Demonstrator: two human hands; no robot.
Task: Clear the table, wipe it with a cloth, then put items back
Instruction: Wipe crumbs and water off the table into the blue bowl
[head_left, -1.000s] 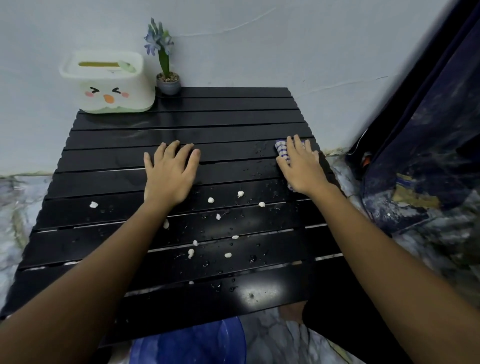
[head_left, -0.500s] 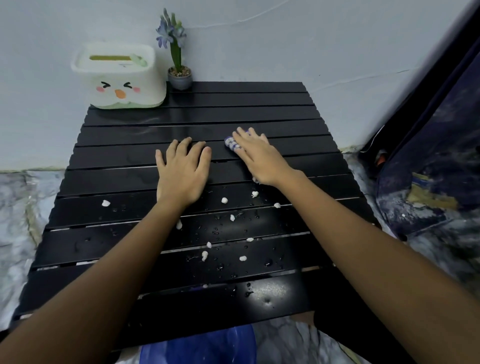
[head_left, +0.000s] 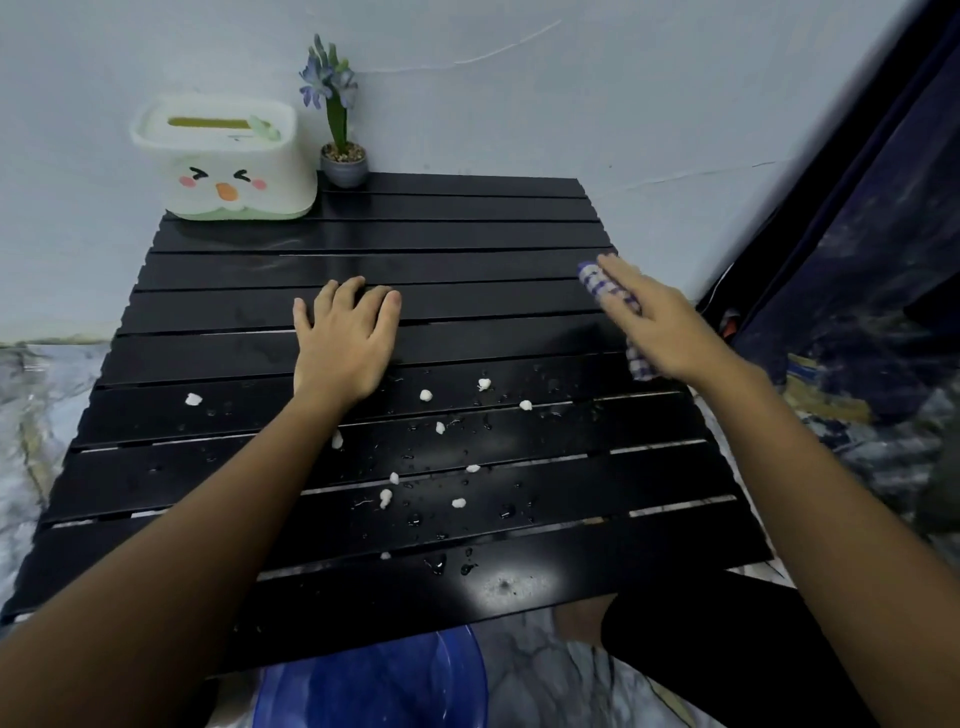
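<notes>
The right hand (head_left: 655, 325) pressed flat-fingered on a blue-and-white striped cloth (head_left: 602, 283) at the black slatted table's (head_left: 363, 239) right edge; the left hand (head_left: 345, 340) lay flat, fingers straight.

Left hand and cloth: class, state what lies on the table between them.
In the head view, only bare black slats of the table lie between the left hand and the cloth; the white crumbs sit nearer the person.

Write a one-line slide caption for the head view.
Right hand presses a striped cloth on the black slatted table; left hand lies flat; white crumbs and droplets unwiped.
</notes>
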